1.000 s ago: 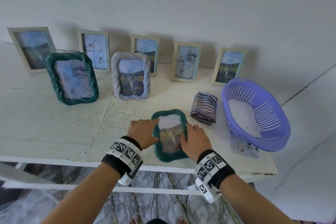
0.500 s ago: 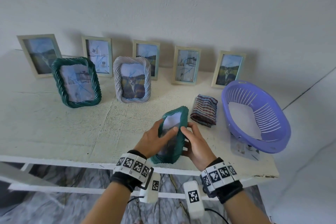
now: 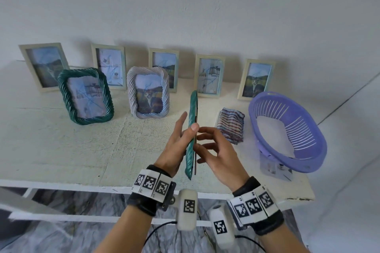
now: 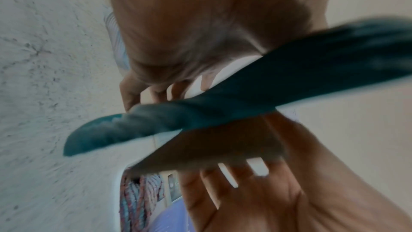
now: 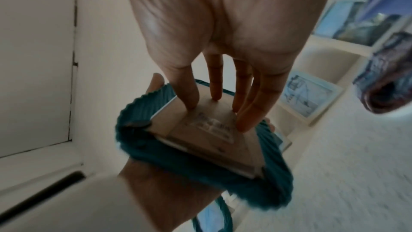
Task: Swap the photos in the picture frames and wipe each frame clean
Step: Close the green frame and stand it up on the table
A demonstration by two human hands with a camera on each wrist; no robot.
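The small teal rope-textured picture frame (image 3: 191, 133) is held up off the white painted table (image 3: 61, 146), edge-on to the head camera, its long axis running roughly upright and leaning away toward the wall. It sits between both hands: the glass side faces the left hand (image 3: 178, 146), the back faces the right hand (image 3: 218, 150). The left hand holds it, palm flat against the front and thumb hooked over the edge. The right hand is spread, with straight fingers (image 5: 247, 112) pressing on the brown cardboard backing panel (image 5: 207, 130); it grips nothing.

The coming move, as I judge it, is opening the back to free the photo. That turns on the backing facing the right hand, which is the nearer and freer one, while the left steadies the frame. A small dark round turn-clip (image 5: 139, 123) sits at one corner of the backing, just beside the right fingertips; it probably has to be swung aside first.

There is faint printed writing on the backing's fold-out stand, but blur makes it unreadable. The wristbands (image 3: 153, 183) carry black-and-white square code markers, no words.

A folded striped cloth (image 3: 231, 125) lies on the table near the right hand, beside a purple slotted plastic basket (image 3: 287, 129); 7 other frames stand behind
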